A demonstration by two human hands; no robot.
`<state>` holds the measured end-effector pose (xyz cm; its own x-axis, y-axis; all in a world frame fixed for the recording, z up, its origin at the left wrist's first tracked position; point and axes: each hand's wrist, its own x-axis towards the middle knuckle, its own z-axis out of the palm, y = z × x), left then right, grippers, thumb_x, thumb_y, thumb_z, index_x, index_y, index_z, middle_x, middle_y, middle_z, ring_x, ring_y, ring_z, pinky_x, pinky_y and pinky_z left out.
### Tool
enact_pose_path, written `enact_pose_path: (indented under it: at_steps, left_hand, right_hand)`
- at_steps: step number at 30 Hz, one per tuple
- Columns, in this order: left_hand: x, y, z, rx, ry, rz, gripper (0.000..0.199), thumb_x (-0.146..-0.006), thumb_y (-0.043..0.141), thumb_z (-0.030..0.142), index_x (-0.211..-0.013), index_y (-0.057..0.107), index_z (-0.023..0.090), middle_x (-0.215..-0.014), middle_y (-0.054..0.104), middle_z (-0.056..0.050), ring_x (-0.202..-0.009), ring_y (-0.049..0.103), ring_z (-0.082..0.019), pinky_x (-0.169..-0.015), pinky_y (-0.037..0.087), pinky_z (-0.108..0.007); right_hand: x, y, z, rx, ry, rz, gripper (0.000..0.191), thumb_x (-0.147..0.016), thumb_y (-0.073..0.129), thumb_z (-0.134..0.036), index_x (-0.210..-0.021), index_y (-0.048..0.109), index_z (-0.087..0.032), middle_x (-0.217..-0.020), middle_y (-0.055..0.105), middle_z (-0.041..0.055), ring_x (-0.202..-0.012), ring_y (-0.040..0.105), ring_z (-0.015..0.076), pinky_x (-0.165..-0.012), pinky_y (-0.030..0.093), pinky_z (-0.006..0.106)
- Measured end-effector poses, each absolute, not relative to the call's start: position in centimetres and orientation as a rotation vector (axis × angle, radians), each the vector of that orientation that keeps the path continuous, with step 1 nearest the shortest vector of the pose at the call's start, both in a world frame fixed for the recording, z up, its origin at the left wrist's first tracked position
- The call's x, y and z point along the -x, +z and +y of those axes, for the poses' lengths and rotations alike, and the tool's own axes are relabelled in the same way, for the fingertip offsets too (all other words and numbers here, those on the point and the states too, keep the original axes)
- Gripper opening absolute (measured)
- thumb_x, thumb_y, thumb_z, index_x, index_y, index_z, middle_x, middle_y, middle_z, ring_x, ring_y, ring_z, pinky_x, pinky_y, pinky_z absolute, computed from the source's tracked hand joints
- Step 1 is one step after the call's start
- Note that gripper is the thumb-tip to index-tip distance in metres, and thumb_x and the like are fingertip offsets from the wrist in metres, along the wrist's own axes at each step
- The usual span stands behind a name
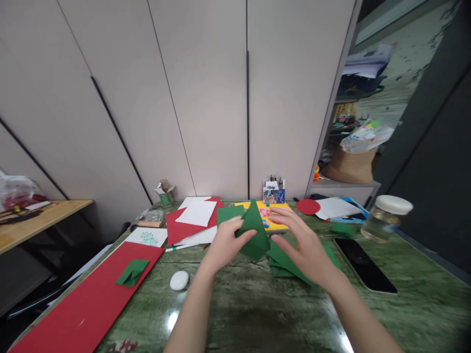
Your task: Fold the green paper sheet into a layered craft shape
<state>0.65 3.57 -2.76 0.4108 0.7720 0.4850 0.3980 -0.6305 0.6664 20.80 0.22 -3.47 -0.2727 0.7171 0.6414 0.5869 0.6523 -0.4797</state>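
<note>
Between thumb and fingers, my left hand (230, 242) grips a folded piece of green paper (255, 235), held up above the table. My right hand (300, 245) is just to its right, fingers apart and holding nothing. Below and behind that hand lies a loose stack of green paper sheets (283, 267), partly hidden by it. Another green sheet (228, 214) shows behind the held paper. On the left, a small folded green paper piece (133, 272) rests on a long red sheet (91, 299).
A white rounded case (179, 280) sits left of my left forearm. At right are a black phone (364, 264) and a lidded jar of liquid (386, 220). Along the back stand a pen box (274, 192), a yellow sheet (279, 225), white papers (196, 213) and a red disc (308, 207).
</note>
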Motion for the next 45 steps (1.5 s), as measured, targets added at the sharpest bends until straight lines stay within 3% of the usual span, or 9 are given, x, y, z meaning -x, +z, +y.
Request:
enact_pose_path:
  at_steps: [3,6,15,20,25,32,38,45]
  left_hand:
    - [-0.9,-2.8,3.2,-2.367,0.92,1.004,0.026,-0.084,0.055,0.032,-0.065,0.061,0.016,-0.067,0.057,0.0,-0.065,0.052,-0.014,-0.059,0.037,-0.023]
    - [-1.3,-3.1,2.9,-2.474,0.825,1.011,0.036,-0.083,0.056,0.036,-0.055,0.052,0.015,-0.057,0.047,0.003,-0.056,0.043,-0.011,-0.052,0.028,-0.022]
    - [-1.4,-3.1,2.7,-2.514,0.81,0.933,0.038,-0.086,0.052,0.038,-0.056,0.051,0.015,-0.056,0.051,0.003,-0.056,0.043,-0.01,-0.054,0.027,-0.023]
    - [-1.2,-2.6,2.5,-2.45,0.776,0.966,0.039,-0.084,0.053,0.042,-0.056,0.049,0.015,-0.058,0.051,0.003,-0.056,0.043,-0.011,-0.053,0.028,-0.023]
    - [-0.8,-2.1,2.1,-2.262,0.883,1.027,0.016,-0.078,0.063,0.031,-0.081,0.054,0.019,-0.08,0.061,0.001,-0.071,0.054,-0.014,-0.061,0.039,-0.024]
    - [-1.5,-2.2,1.8,-2.062,1.003,0.844,0.05,-0.076,0.066,0.022,-0.121,0.044,0.024,-0.113,0.059,-0.007,-0.089,0.061,-0.018,-0.077,0.049,-0.033]
    - [-1.7,-2.0,1.4,-2.157,0.988,0.785,0.029,-0.08,0.061,0.018,-0.108,0.058,0.024,-0.105,0.065,-0.003,-0.092,0.061,-0.017,-0.082,0.049,-0.032]
    - [-1.6,-2.0,1.7,-2.3,0.967,0.726,0.017,-0.08,0.062,0.021,-0.094,0.07,0.027,-0.103,0.066,-0.003,-0.099,0.058,-0.018,-0.089,0.046,-0.032]
  right_hand:
    - [-20.5,-3.5,0.3,1.072,0.394,-1.828,0.056,-0.082,0.059,-0.03,-0.133,0.036,-0.03,-0.132,0.049,0.0083,-0.117,0.05,0.0245,-0.097,0.042,0.047]
    - [-20.0,-3.6,0.4,1.108,0.552,-1.738,0.071,-0.074,0.067,-0.03,-0.136,0.031,-0.031,-0.137,0.043,0.0082,-0.117,0.05,0.0246,-0.096,0.043,0.045]
    - [-20.0,-3.7,1.1,0.905,0.924,-1.543,0.065,-0.074,0.065,-0.02,-0.132,0.036,-0.027,-0.134,0.049,0.0089,-0.112,0.056,0.022,-0.091,0.05,0.037]
    - [-20.6,-3.5,1.1,0.925,0.908,-1.51,0.057,-0.076,0.063,-0.023,-0.128,0.04,-0.027,-0.114,0.063,0.0077,-0.101,0.062,0.0239,-0.083,0.053,0.041]
    - [-21.0,-3.6,1.4,0.934,0.881,-1.52,0.055,-0.076,0.063,-0.024,-0.127,0.041,-0.027,-0.107,0.066,0.0068,-0.098,0.063,0.0241,-0.083,0.053,0.042]
    - [-20.1,-4.1,1.1,0.962,0.867,-1.702,0.065,-0.075,0.061,-0.018,-0.134,0.035,-0.027,-0.118,0.059,0.0065,-0.103,0.06,0.0211,-0.088,0.049,0.038]
    - [-19.6,-4.3,0.6,1.061,0.843,-1.801,0.075,-0.077,0.06,-0.019,-0.141,0.023,-0.026,-0.077,0.061,-0.002,-0.084,0.062,0.02,-0.08,0.05,0.04]
    - [-19.7,-4.3,0.5,1.103,0.818,-1.858,0.075,-0.075,0.062,-0.02,-0.141,0.025,-0.026,-0.067,0.051,-0.006,-0.066,0.056,0.0162,-0.072,0.051,0.037]
